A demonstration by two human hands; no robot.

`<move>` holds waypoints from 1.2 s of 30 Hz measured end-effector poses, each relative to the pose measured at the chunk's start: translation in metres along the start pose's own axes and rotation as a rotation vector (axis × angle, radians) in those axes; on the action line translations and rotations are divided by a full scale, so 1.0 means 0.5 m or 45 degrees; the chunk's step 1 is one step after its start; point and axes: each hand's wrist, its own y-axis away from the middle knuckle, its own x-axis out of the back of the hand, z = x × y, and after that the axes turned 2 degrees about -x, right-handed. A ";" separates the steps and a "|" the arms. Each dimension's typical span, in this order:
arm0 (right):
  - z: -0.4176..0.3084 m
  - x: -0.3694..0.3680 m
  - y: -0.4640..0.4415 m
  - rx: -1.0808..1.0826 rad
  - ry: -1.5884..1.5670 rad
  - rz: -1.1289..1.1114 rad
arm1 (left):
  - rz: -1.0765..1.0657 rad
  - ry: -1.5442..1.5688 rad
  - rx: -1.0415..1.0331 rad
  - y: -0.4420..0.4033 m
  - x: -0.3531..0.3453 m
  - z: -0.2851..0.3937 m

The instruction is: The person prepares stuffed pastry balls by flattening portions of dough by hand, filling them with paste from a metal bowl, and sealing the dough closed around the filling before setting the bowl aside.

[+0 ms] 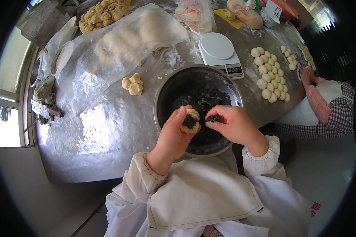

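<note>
Head view. Centre of frame: left hand (172, 128) half-curled into a cup, thumb along one side, gripping a dough piece (192, 130); its face with dark filling (189, 121) is turned up, presumably to keep the hollow open and the load from spilling. Right hand (236, 123) just beside it, thumb and fingertips pinched nearly together on a dark crumbly clump (213, 118). Both hands over the bowl (165, 100), which holds more dark mix; likely placed so that dropped crumbs fall back in.

Scale (216, 46) just beyond the bowl, upper middle, probably handy for weighing. Loose dough lumps (133, 84) left of the bowl, on the bare surface (118, 152), apparently within left-hand reach. Plastic sheet (124, 45), upper left, over pale material, perhaps against drying. Round balls (271, 75) grouped upper right, clear of the bowl; another person's hand (307, 74) near them.
</note>
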 end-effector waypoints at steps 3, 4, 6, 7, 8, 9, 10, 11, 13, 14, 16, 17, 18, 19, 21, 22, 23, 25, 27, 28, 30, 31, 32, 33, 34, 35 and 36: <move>-0.008 -0.026 -0.013 0.178 -0.161 0.090 | -0.102 0.081 0.075 -0.008 -0.008 -0.016; -0.006 -0.037 -0.018 0.310 -0.199 0.118 | -0.111 0.063 0.085 -0.006 -0.011 -0.019; -0.018 -0.039 -0.014 0.293 -0.117 0.127 | -0.122 0.036 0.091 0.000 -0.013 -0.022; -0.026 -0.039 -0.012 0.267 -0.104 0.136 | -0.119 0.029 0.048 0.000 -0.010 -0.023; -0.030 -0.040 -0.010 0.239 -0.092 0.145 | -0.116 0.022 0.007 -0.001 -0.006 -0.026; -0.026 -0.044 -0.008 0.288 -0.087 0.228 | -0.115 0.013 -0.030 -0.002 -0.003 -0.027; -0.020 -0.047 -0.011 0.328 -0.034 0.253 | -0.105 0.026 -0.018 0.001 -0.005 -0.023; -0.012 -0.049 -0.013 0.365 0.019 0.281 | -0.097 0.037 -0.002 0.006 -0.011 -0.017; -0.007 -0.056 -0.013 0.403 0.079 0.345 | -0.101 0.011 -0.013 0.007 -0.015 -0.019; -0.011 -0.065 -0.012 0.410 0.084 0.375 | -0.108 -0.022 -0.045 0.007 -0.013 -0.026; -0.011 -0.072 -0.014 0.438 0.054 0.428 | -0.125 -0.050 -0.083 0.006 -0.005 -0.031; -0.008 -0.073 -0.016 0.458 0.019 0.453 | -0.137 -0.046 -0.086 0.005 0.001 -0.029; -0.005 -0.071 -0.018 0.477 -0.015 0.477 | -0.150 -0.040 -0.090 0.005 0.005 -0.027; -0.002 -0.064 -0.018 0.432 0.047 0.528 | -0.118 -0.046 -0.110 0.007 0.004 -0.024; 0.021 -0.047 -0.022 0.404 0.168 0.606 | -0.057 -0.057 -0.149 0.013 -0.006 -0.014; 0.025 -0.044 -0.023 0.416 0.187 0.618 | -0.070 -0.029 -0.111 0.013 -0.007 -0.009; 0.027 -0.043 -0.023 0.427 0.206 0.630 | -0.082 -0.001 -0.072 0.014 -0.007 -0.003; 0.016 -0.040 -0.019 0.363 0.123 0.553 | -0.131 -0.066 -0.034 0.012 -0.005 0.001; 0.002 -0.042 -0.024 0.419 0.105 0.540 | -0.201 -0.257 -0.020 0.015 0.002 -0.009; -0.003 -0.047 -0.028 0.447 0.095 0.537 | -0.211 -0.345 -0.066 0.016 0.001 -0.015; -0.001 -0.057 -0.036 0.457 0.065 0.512 | -0.229 -0.522 -0.166 0.017 -0.006 -0.029; 0.007 -0.060 -0.044 0.456 0.078 0.498 | -0.262 -0.562 -0.281 0.008 0.003 -0.040; 0.014 -0.063 -0.050 0.456 0.092 0.482 | -0.222 -0.536 -0.226 0.010 0.002 -0.037; 0.021 -0.063 -0.051 0.434 0.161 0.603 | -0.181 -0.509 -0.174 0.013 0.001 -0.032; 0.027 -0.056 -0.054 0.395 0.165 0.671 | -0.137 -0.476 -0.127 0.015 0.000 -0.025; 0.035 -0.047 -0.054 0.356 0.168 0.736 | -0.116 -0.405 -0.115 0.017 -0.003 -0.019; 0.043 -0.040 -0.052 0.310 0.171 0.802 | -0.096 -0.337 -0.098 0.020 -0.006 -0.014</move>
